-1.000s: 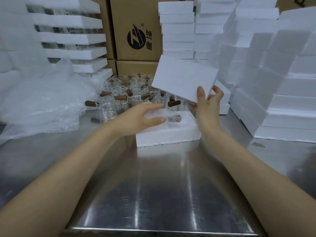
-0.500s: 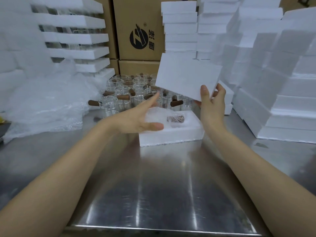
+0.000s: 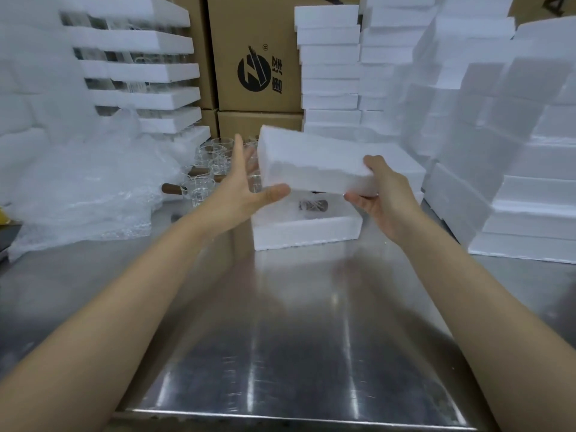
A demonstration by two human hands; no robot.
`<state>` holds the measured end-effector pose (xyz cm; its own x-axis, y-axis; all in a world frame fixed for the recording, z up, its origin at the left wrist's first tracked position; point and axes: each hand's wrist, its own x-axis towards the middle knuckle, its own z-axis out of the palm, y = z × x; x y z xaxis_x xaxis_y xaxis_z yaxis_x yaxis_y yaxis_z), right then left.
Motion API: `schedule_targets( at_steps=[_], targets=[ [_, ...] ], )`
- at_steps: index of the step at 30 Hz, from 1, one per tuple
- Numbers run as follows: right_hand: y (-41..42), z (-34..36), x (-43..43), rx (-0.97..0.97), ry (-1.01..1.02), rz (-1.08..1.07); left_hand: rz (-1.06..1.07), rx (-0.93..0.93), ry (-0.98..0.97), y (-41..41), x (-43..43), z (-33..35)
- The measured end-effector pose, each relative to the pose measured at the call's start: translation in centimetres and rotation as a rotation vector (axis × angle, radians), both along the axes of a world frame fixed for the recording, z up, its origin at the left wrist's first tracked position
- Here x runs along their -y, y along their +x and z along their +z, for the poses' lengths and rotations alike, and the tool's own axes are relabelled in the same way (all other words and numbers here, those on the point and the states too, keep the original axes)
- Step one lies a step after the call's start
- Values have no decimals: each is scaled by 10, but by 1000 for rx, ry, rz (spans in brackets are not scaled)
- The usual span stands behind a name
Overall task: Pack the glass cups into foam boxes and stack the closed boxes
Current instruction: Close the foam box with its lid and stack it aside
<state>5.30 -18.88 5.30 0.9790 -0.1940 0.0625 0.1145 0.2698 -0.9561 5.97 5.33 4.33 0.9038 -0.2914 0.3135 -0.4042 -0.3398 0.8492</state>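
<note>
Gripping the foam lid [image 3: 314,160] at its right end with the right hand [image 3: 383,194], curled fingers on top, thumb below. Touching its left end with the flat left hand [image 3: 240,188], fingers straight. Held tilted just above the foam box [image 3: 305,232] on the table [image 3: 280,338], cup [image 3: 313,205] inside.

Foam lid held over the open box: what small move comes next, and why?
Probably lower the foam lid squarely onto the foam box. The right hand grips its end, the left hand touches its corner, and it hangs tilted above the box, where a cup already lies.
</note>
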Motion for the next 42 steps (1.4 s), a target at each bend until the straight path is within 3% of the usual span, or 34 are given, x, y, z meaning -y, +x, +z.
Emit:
schedule_targets(
  at_steps=[5,9,16,23,29,34,42],
  targets=[
    [0,0,0,-11,-311,-67,9,92,-13,-4,4,2],
    [5,-7,3,-36,-559,-168,102,8,124,-3,-3,-1],
    [3,-17,-1,-118,-651,-86,73,-68,177,1,-8,-5],
    [3,-18,0,-47,-798,-103,2,-201,202,1,-11,-10],
    [2,-19,-3,-21,-958,-112,24,-202,155,4,-19,-11],
    [3,-26,-1,-34,-905,-40,43,-196,268,6,-20,-12],
    [11,-33,2,-120,-807,109,-3,-220,283,9,-20,-16]
  ],
)
